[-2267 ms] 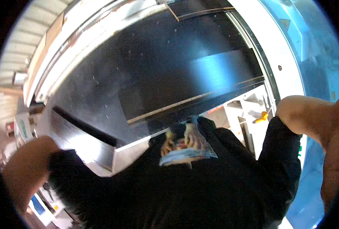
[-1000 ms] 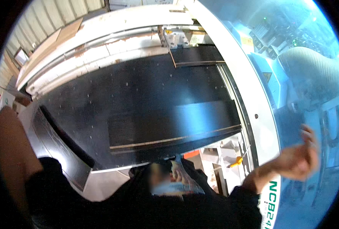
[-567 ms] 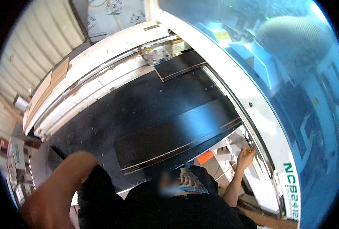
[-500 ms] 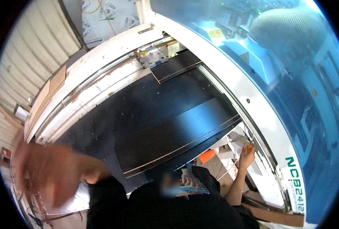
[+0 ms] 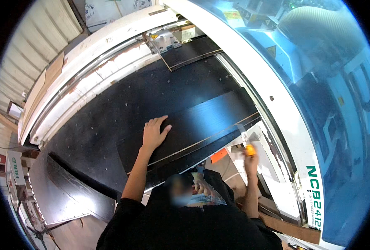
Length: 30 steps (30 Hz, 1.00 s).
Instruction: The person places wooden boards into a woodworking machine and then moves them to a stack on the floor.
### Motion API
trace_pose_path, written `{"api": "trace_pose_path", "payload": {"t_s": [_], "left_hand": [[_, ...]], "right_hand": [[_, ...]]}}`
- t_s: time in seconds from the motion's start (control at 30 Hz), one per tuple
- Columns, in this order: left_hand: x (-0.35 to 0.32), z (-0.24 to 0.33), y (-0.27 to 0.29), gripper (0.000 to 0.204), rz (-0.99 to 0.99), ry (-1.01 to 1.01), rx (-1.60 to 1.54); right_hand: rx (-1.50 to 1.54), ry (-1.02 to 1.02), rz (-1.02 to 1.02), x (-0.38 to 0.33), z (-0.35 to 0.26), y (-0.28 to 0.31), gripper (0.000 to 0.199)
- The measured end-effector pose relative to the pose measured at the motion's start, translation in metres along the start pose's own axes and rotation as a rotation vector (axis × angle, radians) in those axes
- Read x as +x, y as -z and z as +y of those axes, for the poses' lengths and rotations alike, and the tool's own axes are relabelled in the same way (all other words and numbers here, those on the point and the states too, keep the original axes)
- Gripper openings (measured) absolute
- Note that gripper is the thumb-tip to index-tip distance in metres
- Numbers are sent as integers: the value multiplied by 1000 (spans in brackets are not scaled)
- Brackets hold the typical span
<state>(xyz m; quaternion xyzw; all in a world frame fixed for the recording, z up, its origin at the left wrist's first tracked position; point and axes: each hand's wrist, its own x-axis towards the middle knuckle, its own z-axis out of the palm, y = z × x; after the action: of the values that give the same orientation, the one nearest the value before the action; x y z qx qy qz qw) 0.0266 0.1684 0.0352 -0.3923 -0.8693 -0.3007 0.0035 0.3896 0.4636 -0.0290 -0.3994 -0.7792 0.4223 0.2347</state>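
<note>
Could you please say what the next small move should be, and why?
Probably bring the yellow-handled tool to the near edge of the dark board, since the right hand holds it nearby and the left hand rests on the board.

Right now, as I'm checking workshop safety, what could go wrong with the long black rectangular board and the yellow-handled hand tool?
The yellow-handled hand tool in the right hand has its blurred far end close to the pale edge of the long black rectangular board; a slip might scratch it.

The left hand lies only toward the board's left end, so its right end could shift on the black flat worktable.
</note>
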Motion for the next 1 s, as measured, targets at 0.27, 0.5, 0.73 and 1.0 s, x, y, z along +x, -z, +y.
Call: {"api": "trace_pose_path", "payload": {"t_s": [0.27, 0.5, 0.73, 1.0], "left_hand": [[7, 0, -6, 30, 84, 39, 42], [12, 0, -6, 23, 91, 74, 22], [11, -3, -15, 20, 155, 39, 30], [12, -4, -13, 20, 129, 28, 29]], "right_hand": [[-281, 35, -722, -56, -136, -37, 45], [-165, -103, 102, -2, -84, 33, 38], [-4, -250, 212, -2, -91, 75, 42], [63, -118, 132, -7, -100, 32, 30]]}}
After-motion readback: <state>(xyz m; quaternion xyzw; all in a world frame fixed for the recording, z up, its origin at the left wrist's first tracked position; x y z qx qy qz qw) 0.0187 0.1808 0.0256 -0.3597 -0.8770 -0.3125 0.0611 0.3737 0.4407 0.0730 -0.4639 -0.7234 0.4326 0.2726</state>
